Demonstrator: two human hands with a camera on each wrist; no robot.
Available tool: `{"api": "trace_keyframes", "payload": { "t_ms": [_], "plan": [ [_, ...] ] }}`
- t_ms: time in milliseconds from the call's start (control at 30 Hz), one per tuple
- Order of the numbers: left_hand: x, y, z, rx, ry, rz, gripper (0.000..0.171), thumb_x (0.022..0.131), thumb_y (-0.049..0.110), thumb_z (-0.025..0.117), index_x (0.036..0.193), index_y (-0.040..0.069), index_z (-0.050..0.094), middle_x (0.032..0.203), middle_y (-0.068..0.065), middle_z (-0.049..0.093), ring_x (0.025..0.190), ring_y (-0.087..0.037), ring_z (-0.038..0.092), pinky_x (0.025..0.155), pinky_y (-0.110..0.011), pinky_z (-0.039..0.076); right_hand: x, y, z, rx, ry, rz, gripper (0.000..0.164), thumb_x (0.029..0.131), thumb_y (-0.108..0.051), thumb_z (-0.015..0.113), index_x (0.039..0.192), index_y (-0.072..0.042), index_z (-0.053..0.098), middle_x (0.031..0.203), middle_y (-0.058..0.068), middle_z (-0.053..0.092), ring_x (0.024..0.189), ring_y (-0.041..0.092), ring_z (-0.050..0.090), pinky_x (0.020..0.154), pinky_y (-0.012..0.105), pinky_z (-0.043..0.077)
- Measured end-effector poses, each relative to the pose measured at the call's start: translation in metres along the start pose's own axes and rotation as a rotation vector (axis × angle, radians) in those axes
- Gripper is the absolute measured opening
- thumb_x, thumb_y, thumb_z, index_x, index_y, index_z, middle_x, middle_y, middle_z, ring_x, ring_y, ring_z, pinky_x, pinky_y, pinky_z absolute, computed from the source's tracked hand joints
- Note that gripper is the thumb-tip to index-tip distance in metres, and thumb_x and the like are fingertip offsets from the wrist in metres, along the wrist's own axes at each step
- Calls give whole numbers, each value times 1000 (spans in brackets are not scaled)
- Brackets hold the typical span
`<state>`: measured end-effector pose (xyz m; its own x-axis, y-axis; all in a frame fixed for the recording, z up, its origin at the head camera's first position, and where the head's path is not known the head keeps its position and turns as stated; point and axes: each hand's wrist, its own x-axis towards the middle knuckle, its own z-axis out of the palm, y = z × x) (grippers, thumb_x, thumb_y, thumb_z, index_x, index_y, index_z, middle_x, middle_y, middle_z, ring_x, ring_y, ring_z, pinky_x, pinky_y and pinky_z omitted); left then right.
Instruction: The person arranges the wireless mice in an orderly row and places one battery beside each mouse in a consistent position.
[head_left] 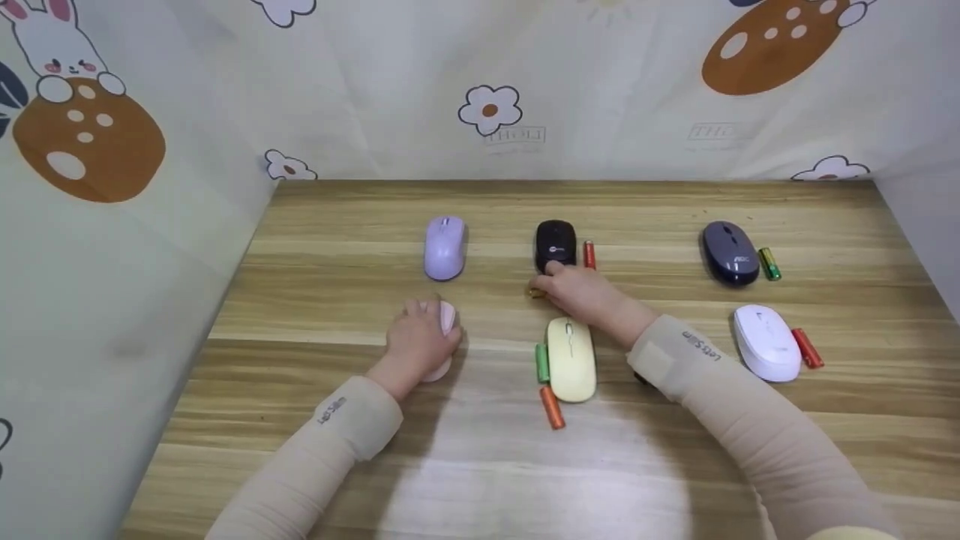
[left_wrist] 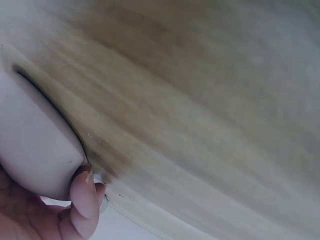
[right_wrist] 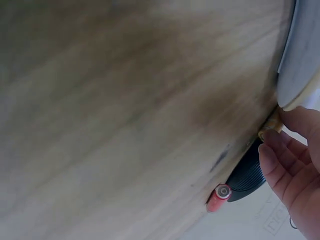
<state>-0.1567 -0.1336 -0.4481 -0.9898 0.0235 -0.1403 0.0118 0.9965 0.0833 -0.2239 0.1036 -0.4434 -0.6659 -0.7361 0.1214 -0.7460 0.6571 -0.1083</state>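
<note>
My left hand (head_left: 420, 337) lies over a pale pink computer mouse (head_left: 448, 318) left of centre on the table, its fingers gripping the sides. The left wrist view shows fingertips curled at one end of the mouse (left_wrist: 37, 135). Just in front of the black mouse (head_left: 555, 238), my right hand (head_left: 589, 295) pinches a gold-coloured battery (head_left: 536, 292) between thumb and fingers. That battery (right_wrist: 272, 124) is partly covered by the fingers in the right wrist view. To the right of the black mouse lies a red battery (head_left: 589, 255).
A lilac mouse (head_left: 445, 249) sits at the back. Nearer is a cream mouse (head_left: 571, 364) with a green battery (head_left: 542, 363) and an orange battery (head_left: 552, 409). On the right are a dark grey mouse (head_left: 730, 253), a green-gold battery (head_left: 769, 264), a white mouse (head_left: 766, 343) and another red battery (head_left: 808, 348).
</note>
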Motion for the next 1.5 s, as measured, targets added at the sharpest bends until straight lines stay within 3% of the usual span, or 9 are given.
{"api": "trace_keyframes", "payload": {
  "t_ms": [200,433,667,900,1267,1500],
  "plan": [
    [0,1,-1,8,4,0,67,76,48,43,124,3,33,104,-24,40,75,-30,50,60,-38,43,0,0,0,-31,-13,9,25,82,-12,49,106,-19,54,80,10,48,51,22,51,42,31,43],
    [0,2,-2,2,-2,-3,67,76,49,42,124,4,33,103,-23,39,73,-30,50,57,-38,44,-3,1,-3,-31,-44,10,24,81,-9,50,104,-16,56,79,11,49,53,22,51,44,33,44],
    [0,2,-2,-24,-4,-15,66,75,48,43,124,5,34,102,-22,40,77,-30,50,57,-39,44,-17,3,-11,-76,-26,96,10,81,-15,51,82,-7,56,67,12,54,53,24,53,41,35,42],
    [0,1,-4,-31,-15,-12,66,75,48,43,124,5,33,103,-23,39,81,-31,49,61,-40,44,-41,6,-20,-1,-98,288,10,78,-13,53,71,-6,51,64,12,57,53,26,53,38,37,39],
    [1,0,-2,-26,-11,1,68,76,48,43,125,3,32,105,-24,39,82,-31,50,66,-40,42,-60,9,-24,144,-145,346,14,69,-11,57,80,-3,53,63,8,53,53,21,46,47,34,40],
    [0,0,-3,-10,-21,2,68,76,48,43,125,3,31,105,-24,39,82,-30,49,63,-39,43,-71,2,-25,375,-252,472,23,68,-12,58,85,1,51,69,9,53,58,18,46,50,27,39]
  ]
}}
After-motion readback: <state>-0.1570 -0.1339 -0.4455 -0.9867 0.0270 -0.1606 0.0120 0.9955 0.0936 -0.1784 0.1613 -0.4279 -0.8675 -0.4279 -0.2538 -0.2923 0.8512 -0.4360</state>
